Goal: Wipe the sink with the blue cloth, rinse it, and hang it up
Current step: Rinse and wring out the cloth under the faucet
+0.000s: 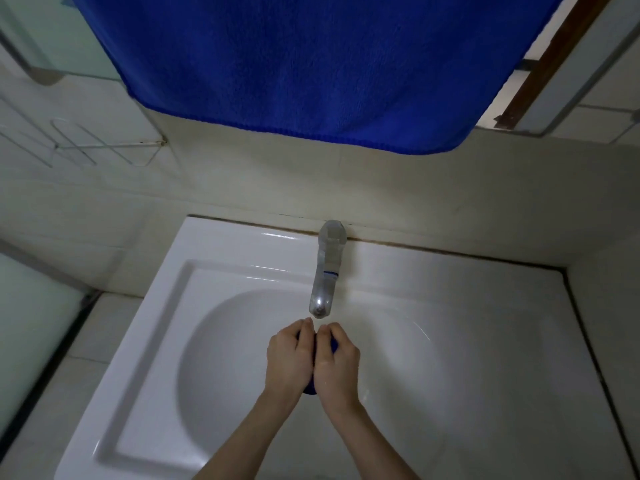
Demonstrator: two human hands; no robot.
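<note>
A white sink (166, 341) fills the lower half of the view, with a chrome faucet (327, 271) at its back edge. Over the basin, just below the spout, my left hand (289, 358) and my right hand (337, 362) press together around a bunched blue cloth (310, 389). Only small bits of the cloth show between and under the palms. Both hands are closed on it. I cannot tell whether water is running.
A large blue towel (311, 64) hangs overhead at the top of the view. A wire rack (104, 143) is fixed to the tiled wall at left. A glass panel (31, 323) stands at far left, and a door frame (554, 60) at upper right.
</note>
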